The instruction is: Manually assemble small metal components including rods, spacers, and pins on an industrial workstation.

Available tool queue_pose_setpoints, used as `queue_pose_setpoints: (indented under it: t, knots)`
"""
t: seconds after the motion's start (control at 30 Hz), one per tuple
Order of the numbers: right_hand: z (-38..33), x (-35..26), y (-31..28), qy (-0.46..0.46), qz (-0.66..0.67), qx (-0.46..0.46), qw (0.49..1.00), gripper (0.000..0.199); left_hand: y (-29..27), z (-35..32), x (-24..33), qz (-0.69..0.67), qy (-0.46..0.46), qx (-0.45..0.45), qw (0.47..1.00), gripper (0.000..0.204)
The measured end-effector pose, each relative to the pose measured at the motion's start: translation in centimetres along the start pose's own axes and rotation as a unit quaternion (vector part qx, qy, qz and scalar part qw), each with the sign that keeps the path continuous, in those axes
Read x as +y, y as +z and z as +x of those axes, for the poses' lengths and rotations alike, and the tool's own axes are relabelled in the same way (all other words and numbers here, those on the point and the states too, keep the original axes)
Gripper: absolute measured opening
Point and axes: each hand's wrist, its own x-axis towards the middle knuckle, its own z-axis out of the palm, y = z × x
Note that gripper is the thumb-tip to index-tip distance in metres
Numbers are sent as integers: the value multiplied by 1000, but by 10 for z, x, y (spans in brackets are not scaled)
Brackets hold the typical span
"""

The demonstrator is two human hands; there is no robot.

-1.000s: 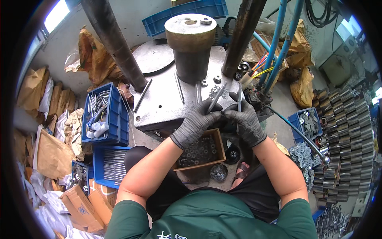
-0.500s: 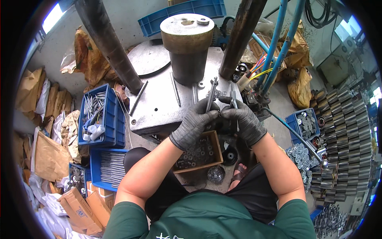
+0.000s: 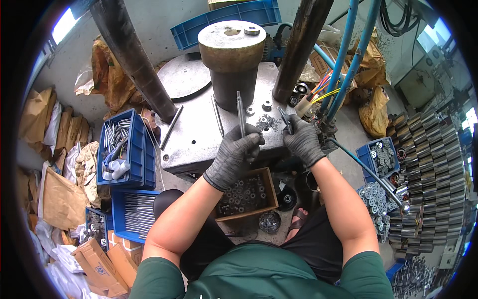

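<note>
My left hand [image 3: 233, 155], in a dark grey glove, is closed around a slim steel shaft [image 3: 241, 112] that points up and away over the metal bench plate [image 3: 194, 132]. In my right hand [image 3: 304, 142], gloved the same way, is a pair of pliers [image 3: 286, 118], jaws pointing at the plate. Between the two hands lies a small pile of thin retaining rings [image 3: 269, 122]. Just beyond it sit a bearing [image 3: 250, 109] and a small round flanged part [image 3: 267, 104]. Another shaft [image 3: 217, 115] rests left of the thick metal column [image 3: 231, 65].
A wooden box [image 3: 273, 192] of small round parts stands below my hands. Blue crates [image 3: 144, 149] of rods and shafts are at the left. Dark posts [image 3: 134, 60] rise from the plate. Rows of metal cylinders [image 3: 428, 179] and a lever rod [image 3: 368, 167] are at the right.
My hands have moved apart: the left down and left with the shaft, the right slightly away with the pliers. The ring pile shows more fully now.
</note>
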Motion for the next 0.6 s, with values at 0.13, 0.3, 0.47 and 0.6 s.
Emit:
queue_pose_setpoints:
  t: [0.13,0.3,0.47,0.6]
  knots:
    - [7,20,6,54,193,13,980,39,-3,0,1,-7,-9,-21,1000,18]
    - [-9,-4,-32,138,423,-79,892,69,2,-3,9,-5,1,38,999,15]
    - [-43,-49,-55,-86,138,-5,987,68,-4,1,13,-9,-28,65,997,16]
    - [-51,-66,-61,-232,-7,48,971,63,-10,4,12,-40,-41,99,993,12]
